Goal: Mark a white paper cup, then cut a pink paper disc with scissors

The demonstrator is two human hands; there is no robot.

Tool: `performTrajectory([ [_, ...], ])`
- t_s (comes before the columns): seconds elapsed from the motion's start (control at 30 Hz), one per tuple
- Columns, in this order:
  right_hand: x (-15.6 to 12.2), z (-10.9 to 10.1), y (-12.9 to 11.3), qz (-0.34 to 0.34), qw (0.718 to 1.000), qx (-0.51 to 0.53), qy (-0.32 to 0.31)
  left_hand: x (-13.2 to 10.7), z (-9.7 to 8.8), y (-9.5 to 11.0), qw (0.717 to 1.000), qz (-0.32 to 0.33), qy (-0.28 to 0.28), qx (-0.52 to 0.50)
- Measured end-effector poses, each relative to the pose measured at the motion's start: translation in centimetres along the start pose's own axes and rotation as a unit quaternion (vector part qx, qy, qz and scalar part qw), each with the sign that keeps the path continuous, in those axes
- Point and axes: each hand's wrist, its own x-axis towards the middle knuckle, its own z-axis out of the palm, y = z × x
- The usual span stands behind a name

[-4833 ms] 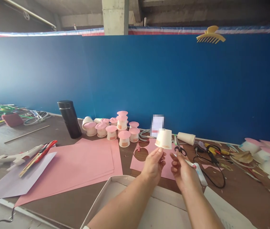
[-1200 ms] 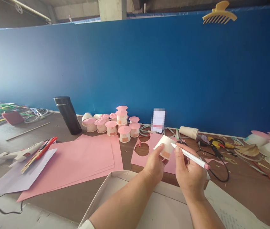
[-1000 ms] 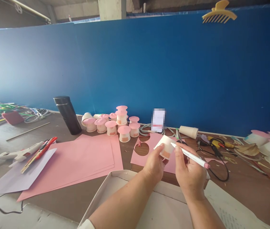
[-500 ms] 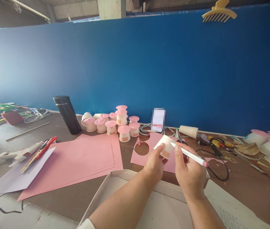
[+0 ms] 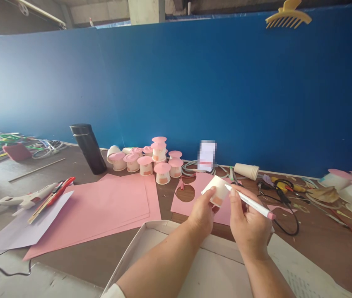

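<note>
Between thumb and fingers, my left hand grips a small white paper cup, tilted, with an orange-pink patch on its side. My right hand holds a white marker pen with a pink end, its tip at the right edge of the cup. Whether the tip touches the cup I cannot tell. Beneath both hands lies a pink sheet with round holes. Behind and to the left stand several white cups with pink round tops, some stacked, bearing small drawn windows and orange patches.
A shallow white box lies under my forearms. Left are pink sheets, a red utility knife, a glue gun and a black flask. Stacked cups and tangled cables lie right, before a blue partition.
The marker and my right hand have shifted very slightly right. My left hand keeps its grip on the cup, and the whole view has moved a little.
</note>
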Motion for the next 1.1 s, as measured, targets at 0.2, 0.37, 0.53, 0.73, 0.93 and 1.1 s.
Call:
performTrajectory([
  [0.2,-0.10,0.11,0.17,-0.003,1.000,-0.006,0.005,0.15,-0.16,-0.16,1.000,0.007,-0.016,-0.007],
  [0.37,-0.09,0.13,0.15,-0.002,1.000,-0.001,0.001,0.11,-0.11,-0.18,1.000,-0.001,-0.001,-0.006],
  [0.53,-0.06,0.14,0.16,0.004,1.000,-0.006,0.001,0.24,-0.27,-0.31,1.000,0.006,-0.014,-0.006],
  [0.73,-0.11,0.15,0.24,0.010,1.000,-0.006,-0.001,0.29,-0.27,-0.29,1.000,0.004,-0.006,-0.009],
  [0.93,-0.19,0.26,0.36,0.006,1.000,-0.004,-0.002,0.07,-0.13,-0.07,1.000,-0.005,-0.002,-0.002],
  [1.1,-0.19,0.27,0.33,0.002,1.000,-0.005,0.000,0.10,-0.10,-0.10,1.000,-0.003,0.000,-0.003],
])
